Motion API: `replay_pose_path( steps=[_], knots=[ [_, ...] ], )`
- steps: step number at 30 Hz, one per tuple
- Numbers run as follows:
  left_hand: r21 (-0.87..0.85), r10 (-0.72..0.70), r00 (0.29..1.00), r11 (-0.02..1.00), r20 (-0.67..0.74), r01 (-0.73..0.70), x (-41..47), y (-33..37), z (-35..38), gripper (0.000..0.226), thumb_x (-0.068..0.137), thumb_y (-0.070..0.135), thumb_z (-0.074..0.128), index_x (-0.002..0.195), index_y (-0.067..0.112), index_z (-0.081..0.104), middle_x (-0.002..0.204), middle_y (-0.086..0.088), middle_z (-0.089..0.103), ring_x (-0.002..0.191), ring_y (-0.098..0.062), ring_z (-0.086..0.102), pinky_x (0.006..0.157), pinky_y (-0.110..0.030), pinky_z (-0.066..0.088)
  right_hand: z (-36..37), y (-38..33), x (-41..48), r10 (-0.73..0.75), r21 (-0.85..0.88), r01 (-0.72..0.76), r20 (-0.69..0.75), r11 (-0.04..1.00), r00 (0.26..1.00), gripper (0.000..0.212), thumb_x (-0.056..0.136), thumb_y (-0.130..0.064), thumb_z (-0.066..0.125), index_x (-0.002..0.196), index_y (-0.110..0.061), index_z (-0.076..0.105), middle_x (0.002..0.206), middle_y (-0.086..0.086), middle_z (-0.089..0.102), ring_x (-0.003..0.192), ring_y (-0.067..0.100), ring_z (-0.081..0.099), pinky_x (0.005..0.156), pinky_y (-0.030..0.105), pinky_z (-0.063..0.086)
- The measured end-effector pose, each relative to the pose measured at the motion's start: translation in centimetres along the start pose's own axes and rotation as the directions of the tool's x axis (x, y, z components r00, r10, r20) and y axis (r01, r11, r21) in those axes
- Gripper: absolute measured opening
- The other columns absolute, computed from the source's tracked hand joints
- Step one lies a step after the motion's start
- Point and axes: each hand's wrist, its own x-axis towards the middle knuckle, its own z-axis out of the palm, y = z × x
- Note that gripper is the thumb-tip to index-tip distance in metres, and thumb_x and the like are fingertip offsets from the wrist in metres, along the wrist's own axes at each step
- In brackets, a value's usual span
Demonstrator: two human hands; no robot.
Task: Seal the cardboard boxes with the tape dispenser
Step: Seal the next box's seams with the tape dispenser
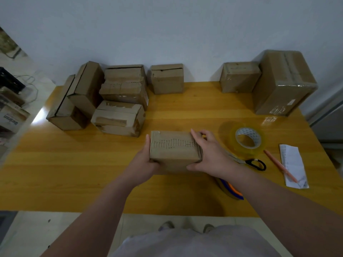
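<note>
A small cardboard box sits on the yellow table in front of me, its top flaps closed. My left hand holds its left side, thumb along the upper left edge. My right hand grips the right end, fingers over the top edge and thumb on the front face. A roll of clear tape stands just right of my right hand. An orange and blue tape dispenser lies partly hidden under my right forearm.
Several cardboard boxes are grouped at the back left; two more stand back right beside a large taped box. Black-handled scissors, an orange pen and a folded paper lie to the right.
</note>
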Motion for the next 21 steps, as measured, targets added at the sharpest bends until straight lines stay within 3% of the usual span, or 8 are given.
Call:
replay_pose_path(
  steps=[6,12,16,18,21],
  knots=[
    [0.204,0.004,0.997,0.979,-0.080,0.013,1.2,0.5,-1.7,0.080,0.090,0.012,0.048,0.155,0.025,0.003,0.121,-0.007,0.058,0.093,-0.022,0.057,0.073,-0.040,0.051,-0.8,-1.6,1.9,-0.007,-0.052,0.004,-0.059,0.999,0.998,0.118,0.071,-0.038,0.083,0.155,-0.026,0.000,0.150,-0.003,0.006,0.140,0.019,0.014,0.114,0.028,0.020],
    [0.389,0.057,0.990,0.921,-0.129,-0.002,3.8,1.5,-3.8,0.066,0.094,0.014,0.042,0.154,0.024,0.015,0.110,-0.003,0.059,0.081,-0.016,0.054,0.067,-0.032,0.045,-1.6,-2.9,4.0,0.028,-0.122,-0.048,-0.159,0.991,0.987,0.114,0.065,-0.041,0.085,0.152,-0.025,0.014,0.141,0.002,0.015,0.133,0.022,0.023,0.107,0.033,0.032],
    [0.344,0.154,0.981,0.933,-0.118,-0.105,5.8,2.7,-4.5,0.042,0.101,0.029,0.040,0.142,0.019,0.044,0.125,-0.006,0.061,0.100,-0.023,0.056,0.077,-0.031,0.043,-3.9,-2.0,5.1,0.103,-0.112,-0.133,-0.241,0.985,0.965,0.109,0.061,-0.038,0.087,0.147,-0.027,0.021,0.138,0.000,0.016,0.129,0.023,0.027,0.104,0.039,0.039],
    [0.326,0.179,0.976,0.936,-0.123,-0.131,7.1,3.6,-4.5,0.043,0.101,0.031,0.044,0.143,0.021,0.045,0.132,-0.004,0.058,0.112,-0.023,0.055,0.084,-0.030,0.043,-5.9,-0.7,5.7,0.157,-0.101,-0.193,-0.285,0.976,0.946,0.107,0.061,-0.030,0.086,0.146,-0.025,0.022,0.138,0.001,0.016,0.129,0.025,0.029,0.104,0.039,0.041],
    [0.331,0.186,0.966,0.936,-0.182,-0.118,9.4,5.0,-4.7,0.045,0.098,0.030,0.051,0.143,0.022,0.045,0.134,-0.002,0.057,0.116,-0.021,0.055,0.089,-0.030,0.044,-9.5,2.3,7.0,0.219,-0.115,-0.276,-0.359,0.954,0.907,0.103,0.063,-0.021,0.084,0.146,-0.023,0.023,0.139,0.003,0.015,0.129,0.028,0.031,0.106,0.038,0.039]
  ],
)
